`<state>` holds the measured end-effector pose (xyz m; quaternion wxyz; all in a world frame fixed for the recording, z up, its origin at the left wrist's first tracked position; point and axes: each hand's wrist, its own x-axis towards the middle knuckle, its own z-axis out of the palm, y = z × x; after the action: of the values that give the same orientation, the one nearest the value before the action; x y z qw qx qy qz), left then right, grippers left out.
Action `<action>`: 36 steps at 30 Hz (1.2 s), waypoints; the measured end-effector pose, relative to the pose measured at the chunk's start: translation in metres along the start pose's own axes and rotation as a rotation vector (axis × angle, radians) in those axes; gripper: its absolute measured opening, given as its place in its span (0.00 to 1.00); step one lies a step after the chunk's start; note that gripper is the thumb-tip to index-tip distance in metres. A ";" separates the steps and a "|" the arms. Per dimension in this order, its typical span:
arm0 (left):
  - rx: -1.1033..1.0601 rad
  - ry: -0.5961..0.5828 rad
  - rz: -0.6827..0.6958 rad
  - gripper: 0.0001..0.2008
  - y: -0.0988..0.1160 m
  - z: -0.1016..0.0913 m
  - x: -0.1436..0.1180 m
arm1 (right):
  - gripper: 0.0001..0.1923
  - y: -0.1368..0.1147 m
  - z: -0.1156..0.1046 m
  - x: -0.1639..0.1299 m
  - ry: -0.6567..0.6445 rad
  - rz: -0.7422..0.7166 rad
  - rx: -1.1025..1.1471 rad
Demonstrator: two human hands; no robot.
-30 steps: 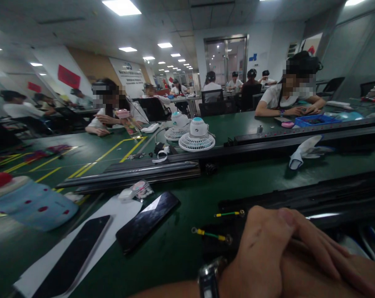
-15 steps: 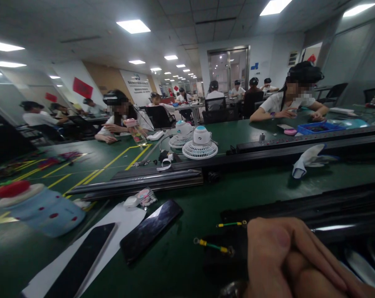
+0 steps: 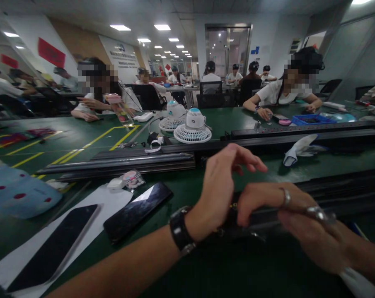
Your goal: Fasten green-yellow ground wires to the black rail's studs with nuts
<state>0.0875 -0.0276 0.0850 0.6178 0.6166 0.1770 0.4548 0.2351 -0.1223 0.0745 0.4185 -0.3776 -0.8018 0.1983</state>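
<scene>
My left hand (image 3: 220, 186), with a black watch (image 3: 178, 229) on the wrist, hovers at the centre with its fingers spread and pointing right. Just right of it, my right hand (image 3: 299, 219) wears rings, and its fingers are closed over a long black strip (image 3: 262, 218) lying on the green table (image 3: 187, 194). The left palm sits above the strip's near end, which it hides. Whether the left hand touches the strip cannot be told.
Two dark phones (image 3: 136, 211) (image 3: 55, 248) lie on a white sheet (image 3: 112, 200) at the left. Long black rails (image 3: 119, 163) cross the table, with two small white fans (image 3: 192, 128) and a white glove (image 3: 301, 149) behind them. Several people sit working across the table.
My hands were stacked together, low at the bottom right. The left hand has now lifted and opened, and the right hand has closed over the black strip. The view has shifted.
</scene>
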 end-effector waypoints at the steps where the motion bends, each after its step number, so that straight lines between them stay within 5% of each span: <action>1: 0.092 0.049 0.067 0.19 0.004 -0.017 0.002 | 0.22 0.005 -0.008 0.003 0.015 0.048 0.060; 6: 0.588 0.183 0.170 0.09 0.002 -0.099 -0.029 | 0.29 0.043 -0.035 0.016 -0.017 0.461 -0.090; 11: 0.942 -0.034 0.091 0.07 -0.022 -0.141 -0.076 | 0.24 0.070 -0.022 0.021 -0.226 0.529 -0.232; 17: 1.168 -0.264 0.187 0.12 -0.039 -0.154 -0.103 | 0.21 0.073 -0.006 0.021 -0.343 0.526 -0.283; 25: 1.288 -0.273 0.281 0.11 -0.047 -0.157 -0.114 | 0.09 0.068 -0.008 0.017 -0.418 0.528 -0.239; 30: 1.302 -0.283 0.339 0.16 -0.051 -0.160 -0.117 | 0.14 0.064 -0.003 0.017 -0.241 0.532 -0.233; 36: 1.268 -0.322 0.335 0.17 -0.053 -0.159 -0.116 | 0.12 0.059 0.013 0.016 -0.139 0.354 -0.382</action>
<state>-0.0790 -0.0131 -0.0313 0.0759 0.9391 0.2174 0.2552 0.2450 -0.0723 0.0381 0.2426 -0.5696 -0.7729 0.1390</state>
